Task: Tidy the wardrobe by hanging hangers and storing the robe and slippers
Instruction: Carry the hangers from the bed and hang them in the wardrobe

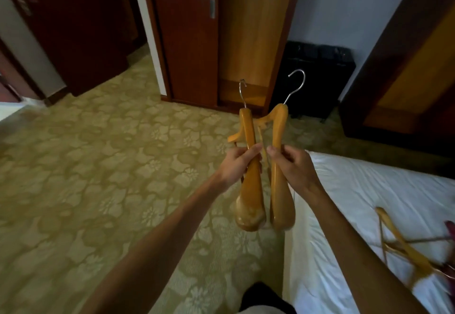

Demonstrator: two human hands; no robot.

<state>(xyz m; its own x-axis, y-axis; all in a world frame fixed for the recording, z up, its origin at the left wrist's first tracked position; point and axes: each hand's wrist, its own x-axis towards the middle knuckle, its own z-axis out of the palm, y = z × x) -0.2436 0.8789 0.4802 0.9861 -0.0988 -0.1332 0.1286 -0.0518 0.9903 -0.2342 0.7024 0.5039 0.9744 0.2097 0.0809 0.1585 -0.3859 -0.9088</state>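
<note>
I hold two wooden hangers with metal hooks side by side in front of me. My left hand (237, 163) grips the left hanger (250, 190) round its arm. My right hand (291, 166) grips the right hanger (279, 190) the same way. Both hooks point up and away, toward the open wardrobe (248, 43) straight ahead, whose sliding door (187, 38) stands pushed to the left. More wooden hangers (403, 247) lie on the white bed (357, 203) at the right. No robe or slippers are in view.
Patterned green carpet (98, 166) covers the floor between me and the wardrobe. A black box-like object (320, 77) stands on the floor right of the wardrobe. A dark door (69, 23) is at the far left, and more dark wood furniture (406, 67) at the right.
</note>
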